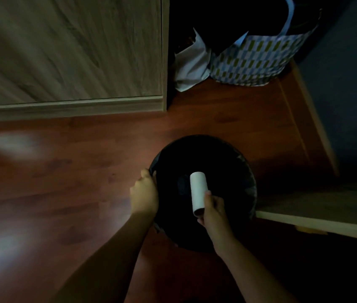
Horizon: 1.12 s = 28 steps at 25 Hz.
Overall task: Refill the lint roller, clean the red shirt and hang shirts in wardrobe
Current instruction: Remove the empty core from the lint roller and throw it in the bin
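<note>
A round black bin (245,171) lined with a dark bag stands on the reddish wooden floor below me. My left hand (143,194) grips the bin's left rim. My right hand (213,209) holds a white cardboard roll core (198,191) by its near end, above the bin's dark opening. The core is a bare tube, tilted away from me. No lint roller handle or shirt is in view.
A wood-grain wardrobe door (70,51) fills the upper left. Behind the bin, a patterned blue-green bag (258,60) and a white bag (191,64) sit in a dark gap. A light wooden shelf edge (317,221) juts in at the right.
</note>
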Each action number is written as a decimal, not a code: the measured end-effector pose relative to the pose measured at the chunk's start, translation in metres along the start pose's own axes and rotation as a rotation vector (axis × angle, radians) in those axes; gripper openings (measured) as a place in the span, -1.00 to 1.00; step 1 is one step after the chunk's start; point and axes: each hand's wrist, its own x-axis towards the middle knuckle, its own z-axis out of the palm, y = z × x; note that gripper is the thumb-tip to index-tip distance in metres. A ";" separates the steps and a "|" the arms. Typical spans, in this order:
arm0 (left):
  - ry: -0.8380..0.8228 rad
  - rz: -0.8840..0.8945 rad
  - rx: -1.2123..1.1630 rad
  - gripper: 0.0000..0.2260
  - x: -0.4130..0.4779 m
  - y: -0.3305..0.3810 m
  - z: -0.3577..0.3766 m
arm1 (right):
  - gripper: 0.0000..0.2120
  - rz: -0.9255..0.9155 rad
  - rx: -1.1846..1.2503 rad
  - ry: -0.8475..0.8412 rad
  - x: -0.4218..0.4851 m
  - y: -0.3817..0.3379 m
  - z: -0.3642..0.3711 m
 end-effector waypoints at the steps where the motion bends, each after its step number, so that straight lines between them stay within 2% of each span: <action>1: 0.007 0.013 0.011 -0.73 0.000 0.000 0.000 | -0.72 0.005 -0.047 -0.027 0.009 -0.001 0.002; 3: 0.030 0.024 0.049 -0.73 0.001 0.001 0.002 | -0.57 0.014 -0.146 -0.067 0.026 0.000 0.004; 5: 0.040 0.020 0.087 -0.73 0.002 0.000 0.004 | -0.50 0.050 -0.205 -0.078 0.034 0.001 0.003; 10: -0.049 -0.029 0.072 -0.76 0.003 0.003 -0.002 | -0.54 0.009 -0.221 -0.097 0.018 0.005 -0.003; 15: -0.089 -0.048 0.040 -0.60 -0.024 0.034 -0.043 | -0.55 -0.032 -0.178 -0.045 -0.018 -0.022 -0.012; 23: -0.096 0.145 -0.071 -0.54 -0.124 0.127 -0.199 | -0.51 -0.185 -0.154 -0.020 -0.182 -0.141 -0.036; 28: -0.049 0.268 -0.115 -0.53 -0.246 0.205 -0.308 | -0.55 -0.337 -0.094 0.042 -0.340 -0.202 -0.085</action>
